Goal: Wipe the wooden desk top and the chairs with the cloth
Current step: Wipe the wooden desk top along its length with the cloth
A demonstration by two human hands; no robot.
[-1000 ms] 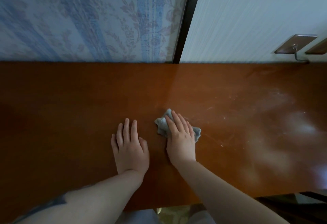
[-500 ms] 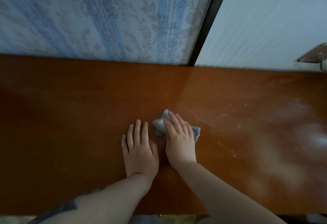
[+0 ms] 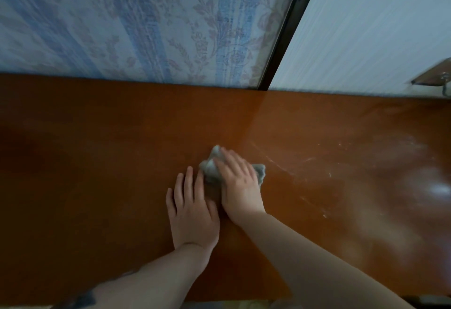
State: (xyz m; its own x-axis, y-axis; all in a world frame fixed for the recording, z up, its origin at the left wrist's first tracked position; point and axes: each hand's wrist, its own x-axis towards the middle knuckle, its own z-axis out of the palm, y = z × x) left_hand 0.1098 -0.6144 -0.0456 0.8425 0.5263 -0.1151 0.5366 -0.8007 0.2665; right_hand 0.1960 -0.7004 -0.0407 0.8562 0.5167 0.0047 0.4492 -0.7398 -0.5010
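A small crumpled grey cloth (image 3: 210, 167) lies on the reddish-brown wooden desk top (image 3: 97, 162), near its middle. My right hand (image 3: 240, 185) lies flat on the cloth with straight fingers and presses it to the wood; most of the cloth is hidden under it. My left hand (image 3: 192, 213) rests palm down on the bare desk right beside it, its fingertips close to the cloth's left edge. No chair shows in this view.
Dusty streaks and pale smears (image 3: 341, 162) mark the desk's right half. Patterned blue wallpaper (image 3: 136, 23) and a white panel (image 3: 366, 28) rise straight from the desk's far edge. A metal hook plate (image 3: 434, 78) sits on the panel at the right.
The view has shifted left along the desk. Both hands have stayed close together, and my right hand with the cloth has slid slightly left, closer to the left hand.
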